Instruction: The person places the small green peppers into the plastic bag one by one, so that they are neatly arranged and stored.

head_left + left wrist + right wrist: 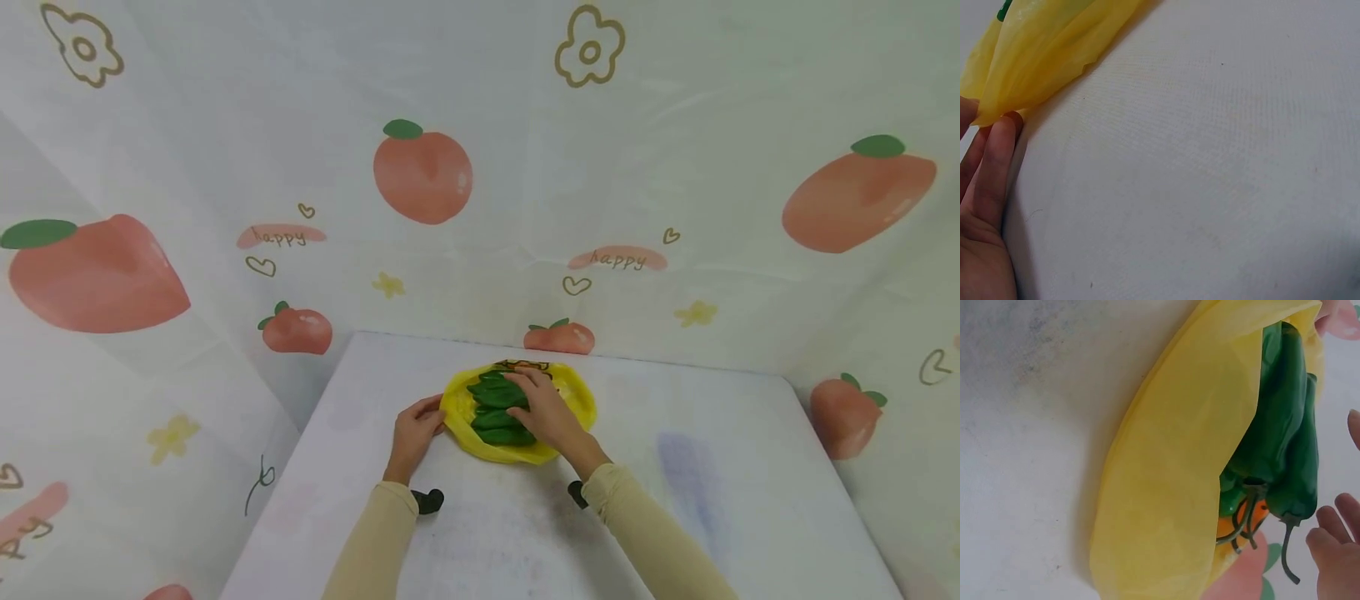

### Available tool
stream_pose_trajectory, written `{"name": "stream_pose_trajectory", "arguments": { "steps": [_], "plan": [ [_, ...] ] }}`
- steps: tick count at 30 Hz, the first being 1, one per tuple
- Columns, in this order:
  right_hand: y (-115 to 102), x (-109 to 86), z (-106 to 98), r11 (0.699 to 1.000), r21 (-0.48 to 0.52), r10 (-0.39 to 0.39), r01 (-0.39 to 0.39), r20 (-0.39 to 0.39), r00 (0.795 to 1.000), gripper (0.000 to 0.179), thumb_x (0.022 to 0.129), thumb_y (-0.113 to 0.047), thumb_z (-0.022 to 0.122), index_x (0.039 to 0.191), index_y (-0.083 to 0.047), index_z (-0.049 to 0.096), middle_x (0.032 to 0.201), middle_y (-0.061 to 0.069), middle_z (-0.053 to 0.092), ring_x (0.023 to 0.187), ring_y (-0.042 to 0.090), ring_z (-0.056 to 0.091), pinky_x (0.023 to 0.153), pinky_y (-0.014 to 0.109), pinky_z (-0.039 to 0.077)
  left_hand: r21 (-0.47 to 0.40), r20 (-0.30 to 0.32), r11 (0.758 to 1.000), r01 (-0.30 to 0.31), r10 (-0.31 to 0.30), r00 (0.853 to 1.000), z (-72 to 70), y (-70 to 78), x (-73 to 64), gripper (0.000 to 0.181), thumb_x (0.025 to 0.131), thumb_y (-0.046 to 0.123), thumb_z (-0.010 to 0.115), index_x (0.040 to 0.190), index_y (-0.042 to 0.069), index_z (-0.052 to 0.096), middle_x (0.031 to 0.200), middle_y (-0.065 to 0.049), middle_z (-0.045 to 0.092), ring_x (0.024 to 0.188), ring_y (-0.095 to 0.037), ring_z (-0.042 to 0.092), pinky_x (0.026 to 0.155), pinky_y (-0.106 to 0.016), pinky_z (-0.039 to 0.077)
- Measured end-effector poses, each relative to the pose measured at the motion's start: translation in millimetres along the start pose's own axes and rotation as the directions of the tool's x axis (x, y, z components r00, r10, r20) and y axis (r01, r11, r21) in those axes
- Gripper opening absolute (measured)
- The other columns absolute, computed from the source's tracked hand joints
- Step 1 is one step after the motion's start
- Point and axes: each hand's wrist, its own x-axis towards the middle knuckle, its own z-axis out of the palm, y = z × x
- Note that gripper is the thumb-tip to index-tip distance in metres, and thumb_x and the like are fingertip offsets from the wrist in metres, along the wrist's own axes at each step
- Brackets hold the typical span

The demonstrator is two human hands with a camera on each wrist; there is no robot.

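Observation:
Long green peppers (pixel 495 412) with thin stems lie together on an opened yellow plastic bag (pixel 517 454). In the right wrist view, two green peppers (pixel 1285 425) show most clearly, and the bag (pixel 1172 462) partly hides the others. My left hand (pixel 417 429) pinches the bag's left edge between thumb and fingers, as the left wrist view shows with the bag's corner (pixel 1022 81). Over the right side of the peppers reaches my right hand (pixel 546 408), fingers parted. In its wrist view, the fingertips (pixel 1332 525) stand beside the peppers, apart from them.
A white table (pixel 675 533) bears the bag near its far edge. Behind and at both sides hangs a white cloth (pixel 495 83) printed with peaches. A dark piece (pixel 429 502) shows at the left cuff, and another dark piece (pixel 577 494) at the right.

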Motion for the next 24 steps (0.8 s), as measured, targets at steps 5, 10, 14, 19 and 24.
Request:
{"name": "stream_pose_trajectory", "arguments": {
  "steps": [5,10,14,19,24],
  "plan": [
    [-6.7,-0.3,2.9,1.0,0.016,-0.019,0.02,-0.012,1.0,0.062,0.091,-0.019,0.077,0.147,-0.013,0.052,0.151,0.017,0.049,0.137,0.039,0.048,0.113,0.053,0.048,-0.012,-0.017,1.0,0.0,0.0,1.0,-7.7,-1.6,3.2,0.034,0.095,0.023,0.07,0.13,0.02,0.071,0.129,-0.007,0.07,0.105,-0.016,0.07,0.083,-0.021,0.062],
    [-8.3,-1.0,5.8,1.0,-0.004,0.0,-0.001,-0.022,1.0,0.062,0.091,-0.023,0.077,0.146,-0.011,0.052,0.147,0.015,0.051,0.134,0.036,0.05,0.113,0.051,0.048,-0.018,-0.037,1.0,0.012,-0.012,0.999,-12.2,1.6,3.5,0.036,0.097,0.022,0.068,0.132,0.016,0.069,0.132,-0.011,0.068,0.106,-0.016,0.069,0.084,-0.02,0.061],
    [-6.6,-4.1,3.6,0.998,-0.047,0.032,-0.033,-0.026,0.999,0.061,0.093,-0.027,0.076,0.146,-0.011,0.052,0.145,0.015,0.053,0.133,0.034,0.051,0.115,0.049,0.047,-0.024,-0.048,0.998,0.056,-0.057,0.997,-10.2,6.5,2.0,0.038,0.098,0.024,0.067,0.136,0.017,0.067,0.136,-0.01,0.066,0.108,-0.015,0.067,0.085,-0.02,0.061],
    [-5.0,-10.4,-3.7,0.998,-0.06,0.025,-0.029,-0.06,0.998,0.061,0.09,-0.024,0.079,0.143,-0.006,0.054,0.141,0.017,0.056,0.13,0.036,0.052,0.113,0.051,0.047,0.004,-0.017,0.996,0.086,-0.086,0.996,-6.3,12.7,0.6,0.043,0.1,0.031,0.064,0.141,0.019,0.062,0.141,-0.009,0.064,0.112,-0.018,0.068,0.089,-0.026,0.062],
    [-3.4,-15.6,-10.3,0.998,-0.06,0.02,-0.025,-0.073,0.997,0.058,0.091,-0.021,0.077,0.142,-0.006,0.055,0.142,0.017,0.055,0.131,0.037,0.051,0.113,0.051,0.048,0.117,-0.014,0.99,0.079,-0.078,0.997,-7.4,17.9,0.9,0.045,0.099,0.037,0.062,0.143,0.023,0.06,0.145,-0.008,0.06,0.107,-0.018,0.068,0.09,-0.03,0.061]
  ]
}}
